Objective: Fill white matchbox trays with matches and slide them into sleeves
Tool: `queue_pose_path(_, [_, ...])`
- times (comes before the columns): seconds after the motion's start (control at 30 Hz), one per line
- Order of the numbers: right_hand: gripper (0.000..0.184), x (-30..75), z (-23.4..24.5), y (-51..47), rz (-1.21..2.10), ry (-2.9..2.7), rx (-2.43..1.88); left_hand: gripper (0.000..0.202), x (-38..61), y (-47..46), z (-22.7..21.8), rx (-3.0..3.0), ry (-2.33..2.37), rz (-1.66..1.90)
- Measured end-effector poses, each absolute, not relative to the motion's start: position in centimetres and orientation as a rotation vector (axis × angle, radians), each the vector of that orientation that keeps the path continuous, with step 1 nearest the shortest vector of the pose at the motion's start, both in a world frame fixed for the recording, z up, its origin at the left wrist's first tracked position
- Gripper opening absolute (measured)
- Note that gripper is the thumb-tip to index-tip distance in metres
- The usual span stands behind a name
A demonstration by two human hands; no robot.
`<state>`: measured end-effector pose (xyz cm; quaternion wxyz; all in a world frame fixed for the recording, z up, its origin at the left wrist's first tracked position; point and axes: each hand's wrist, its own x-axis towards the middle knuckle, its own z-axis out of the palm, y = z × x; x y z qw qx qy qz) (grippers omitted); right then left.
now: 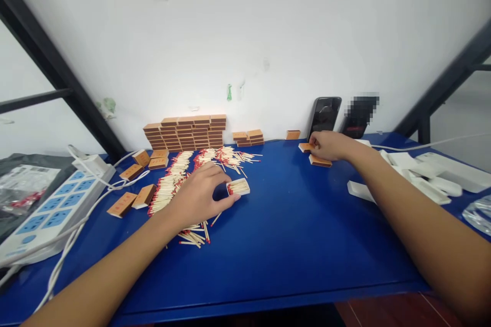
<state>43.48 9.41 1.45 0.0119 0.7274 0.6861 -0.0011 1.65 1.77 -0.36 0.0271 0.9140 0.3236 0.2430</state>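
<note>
A small white tray (238,187) filled with matches is held in the left hand (201,190), pinched at its left end between the thumb and the fingers, which are parted only by the tray's width. The right hand (326,145) is held at the far edge of the table (284,245), its fingers bent down over an orange matchbox (305,147); whether the box is gripped or only touched cannot be told. A second matchbox (320,162) is seen just beneath that hand, on the near side.

Bare blue surface is left to the right of the tray and on its near side, as far as the front edge. On the left, room is taken up by the loose matches (169,189); at the far side, the table is bounded by the wall (245,36), along which stacked matchboxes (186,134) are lined. On the right, space is filled by scattered white trays (422,173).

Part of the loose matches is covered by the left hand. Both forearms are cut off by the picture's borders, as is the power strip (57,209) at left. The rightmost phone (358,117) is blurred into blocks.
</note>
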Motion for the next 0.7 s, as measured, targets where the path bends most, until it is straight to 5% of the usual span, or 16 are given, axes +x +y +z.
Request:
queue_pose_path(0.37, [0.043, 38.9, 1.6, 8.3, 0.182, 2.654, 2.103, 0.028, 1.9, 2.1, -0.6, 2.817, 0.994, 0.729])
queue_pose_path(0.7, [0.039, 31.9, 1.5, 4.3, -0.221, 3.089, 1.585, 0.026, 1.2, 2.8, -1.0, 2.789, 1.047, 0.820])
